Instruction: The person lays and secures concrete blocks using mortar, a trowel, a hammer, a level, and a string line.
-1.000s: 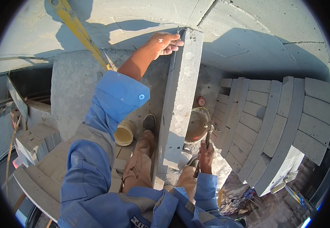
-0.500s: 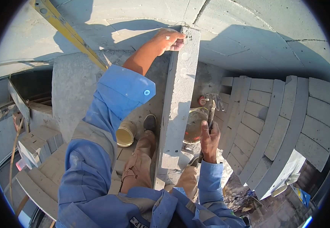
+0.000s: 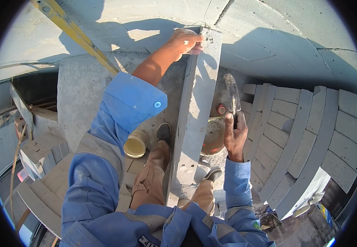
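Observation:
My left hand (image 3: 188,43) is closed, fingertips together, at the far left edge of a narrow grey block wall (image 3: 201,90), by the big wall. Whatever those fingers hold is hidden. My right hand (image 3: 236,133) is wrapped round the handle of a trowel (image 3: 232,92). Its long, narrow blade points away from me, right of the block wall and apart from it. Close beyond my right hand lies a small red round object (image 3: 221,109). Beside the wall, below the trowel, a round bucket (image 3: 213,136) is partly hidden.
A large grey block wall (image 3: 269,24) runs across the front. Stacked grey blocks (image 3: 283,111) fill the right side. On the left, a yellow level (image 3: 75,33) leans on the wall, and a pale bucket (image 3: 135,144) lies tilted near my foot. More blocks (image 3: 42,152) sit farther left.
My right hand has moved up and right, and the trowel has turned so its blade points away from me. The left hand stays at the block wall's far end.

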A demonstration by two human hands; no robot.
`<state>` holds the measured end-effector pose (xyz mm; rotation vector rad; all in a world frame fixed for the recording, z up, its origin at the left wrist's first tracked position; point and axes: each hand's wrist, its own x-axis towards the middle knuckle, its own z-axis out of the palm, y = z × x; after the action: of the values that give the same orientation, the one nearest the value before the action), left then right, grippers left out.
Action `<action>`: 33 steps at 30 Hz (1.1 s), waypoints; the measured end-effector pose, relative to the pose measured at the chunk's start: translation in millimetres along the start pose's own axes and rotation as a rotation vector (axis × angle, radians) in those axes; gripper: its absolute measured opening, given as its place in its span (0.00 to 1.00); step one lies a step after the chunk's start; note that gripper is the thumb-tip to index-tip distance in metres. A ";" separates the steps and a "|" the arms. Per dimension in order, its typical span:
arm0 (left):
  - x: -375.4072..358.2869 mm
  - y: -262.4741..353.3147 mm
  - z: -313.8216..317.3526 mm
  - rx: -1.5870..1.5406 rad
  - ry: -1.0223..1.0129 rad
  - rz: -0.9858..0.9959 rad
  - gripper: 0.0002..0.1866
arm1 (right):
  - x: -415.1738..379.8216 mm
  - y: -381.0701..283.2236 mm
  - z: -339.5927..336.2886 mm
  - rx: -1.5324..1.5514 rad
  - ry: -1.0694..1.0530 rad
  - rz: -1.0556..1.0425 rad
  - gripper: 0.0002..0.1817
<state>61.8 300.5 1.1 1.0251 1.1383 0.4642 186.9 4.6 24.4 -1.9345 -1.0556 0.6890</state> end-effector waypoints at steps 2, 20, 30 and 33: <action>-2.2 1.7 -1.0 0.002 0.016 -0.004 0.10 | 7.2 -0.7 3.0 0.009 -0.010 -0.020 0.21; 1.6 5.5 -15.0 -0.023 -0.092 -0.043 0.16 | 49.6 -17.4 26.5 0.058 -0.086 -0.143 0.20; 1.0 12.1 -14.0 0.020 -0.085 -0.083 0.13 | 65.7 -5.5 35.4 0.004 -0.058 -0.306 0.18; -6.3 22.7 -12.5 0.166 -0.084 -0.106 0.12 | 82.8 -1.2 39.9 -0.006 -0.019 -0.502 0.19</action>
<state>52.1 312.2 23.0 1.1117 1.1635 0.2431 197.8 92.0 -2.2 -1.5727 -1.4815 0.4188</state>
